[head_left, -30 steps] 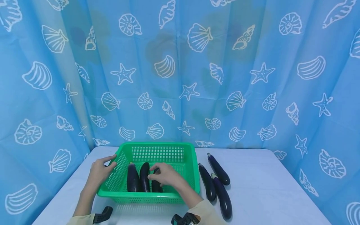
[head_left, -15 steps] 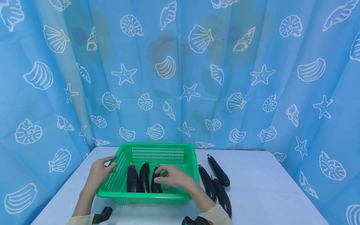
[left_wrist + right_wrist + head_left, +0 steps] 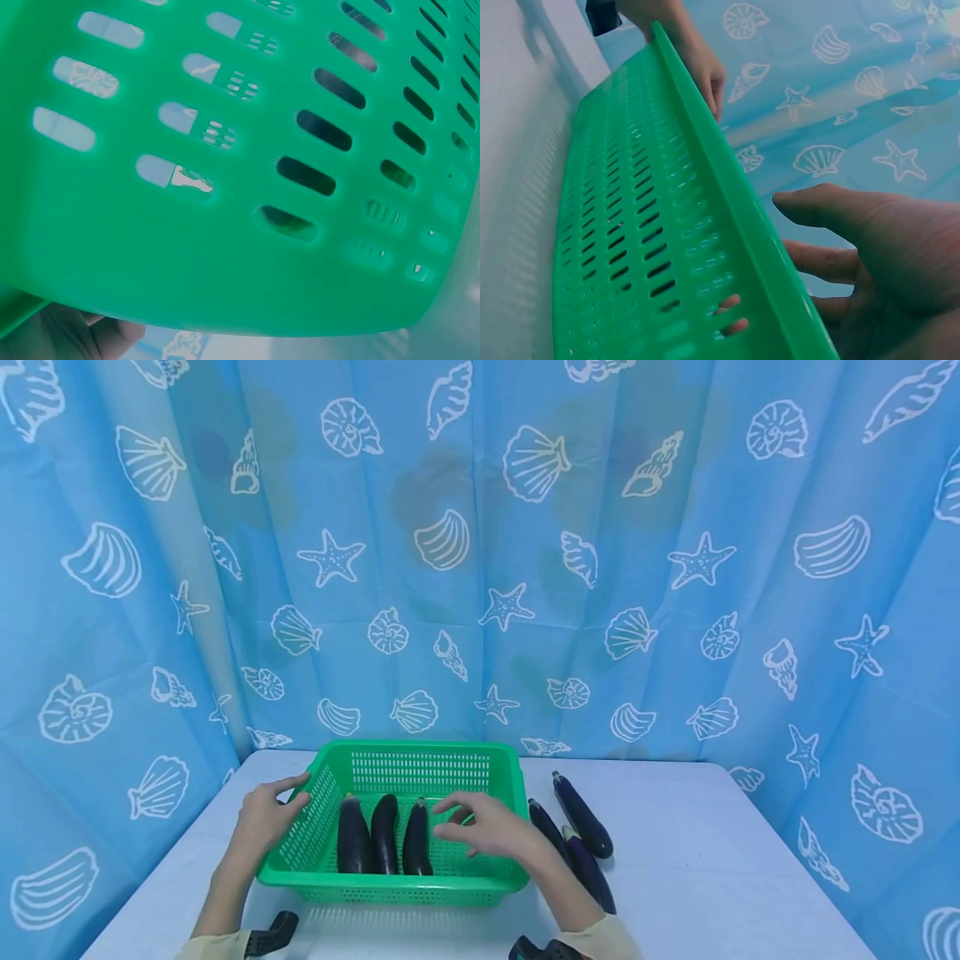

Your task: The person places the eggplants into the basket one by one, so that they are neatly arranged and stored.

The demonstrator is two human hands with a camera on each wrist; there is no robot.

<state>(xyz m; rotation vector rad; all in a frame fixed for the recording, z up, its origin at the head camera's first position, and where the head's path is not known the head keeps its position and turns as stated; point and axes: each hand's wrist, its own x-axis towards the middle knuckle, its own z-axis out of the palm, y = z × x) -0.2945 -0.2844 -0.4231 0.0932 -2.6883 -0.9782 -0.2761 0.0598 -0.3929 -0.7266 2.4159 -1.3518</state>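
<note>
- I see three eggplants (image 3: 385, 835) side by side inside the green basket (image 3: 420, 882), and three loose eggplants (image 3: 585, 814) on the white table (image 3: 712, 860), just right of it.
- I judge them firm, moderately heavy, slick-skinned and easily bruised; I'd grip round the thick middle, not by the stem.
- My right hand (image 3: 483, 825) is empty, fingers loosely spread, over the basket's right part.
- My left hand (image 3: 266, 814) touches the left rim; I can't tell whether it grips.
- Against half a second ago, my right hand sits further right, uncovering the rightmost basket eggplant; the left hasn't shifted.
</note>
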